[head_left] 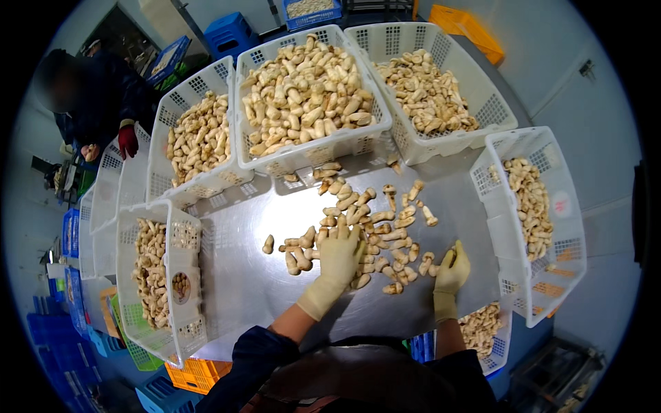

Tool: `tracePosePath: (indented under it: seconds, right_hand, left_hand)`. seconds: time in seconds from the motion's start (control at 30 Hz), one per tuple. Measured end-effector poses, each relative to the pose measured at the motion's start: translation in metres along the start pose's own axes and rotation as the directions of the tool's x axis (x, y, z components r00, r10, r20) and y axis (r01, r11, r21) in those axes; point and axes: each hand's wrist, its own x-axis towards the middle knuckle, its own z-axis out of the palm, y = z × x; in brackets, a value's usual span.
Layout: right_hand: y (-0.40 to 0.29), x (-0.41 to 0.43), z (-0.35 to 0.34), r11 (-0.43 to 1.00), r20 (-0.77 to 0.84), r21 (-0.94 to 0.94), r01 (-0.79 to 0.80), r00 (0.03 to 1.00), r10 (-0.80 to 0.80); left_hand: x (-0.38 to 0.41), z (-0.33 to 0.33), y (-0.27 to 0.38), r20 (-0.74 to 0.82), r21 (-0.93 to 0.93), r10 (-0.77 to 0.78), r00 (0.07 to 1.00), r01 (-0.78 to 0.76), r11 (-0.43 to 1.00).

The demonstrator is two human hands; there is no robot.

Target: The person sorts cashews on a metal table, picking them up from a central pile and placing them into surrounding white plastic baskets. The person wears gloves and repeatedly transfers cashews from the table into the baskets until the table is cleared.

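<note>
Loose matsutake-like mushrooms (395, 234) with pale stems and brownish caps lie in a spread pile on a stainless steel table (237, 304). Over the left part of the pile is my left hand (335, 258) in a cream rubber glove. Its fingers are extended among the mushrooms and hide some of them. My right hand (452, 273), gloved alike, is at the pile's right edge beside a small mushroom (426, 262). Its fingers and thumb are bent toward each other; whether a mushroom is between them is hard to see.
White perforated crates of mushrooms ring the table: left (186, 294), back left (155, 170), back middle (315, 149), back right (444, 147) and right (521, 268). Another crate (502, 356) is low by my right arm. A co-worker (98, 98) stands at far left, beside stacked crates.
</note>
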Motion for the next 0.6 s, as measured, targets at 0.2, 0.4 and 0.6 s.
tracePosePath:
  seconds: [0.2,0.4,0.6]
  right_hand:
    - [-0.005,0.004,-0.005,1.000,-0.015,0.019,-0.003,1.000,0.003]
    - [-0.061,0.003,-0.042,0.921,0.268,0.384,-0.072,0.963,-0.037]
    - [-0.111,-0.023,0.034,0.858,0.664,0.137,0.496,0.597,-0.451]
  left_hand:
    - [-0.004,0.044,0.025,0.543,0.036,-0.049,0.838,0.035,0.999]
    - [0.022,0.021,0.008,0.579,-0.574,-0.253,0.775,0.608,0.548]
    - [-0.020,-0.058,-0.019,0.651,-0.723,-0.184,0.736,0.528,-0.445]
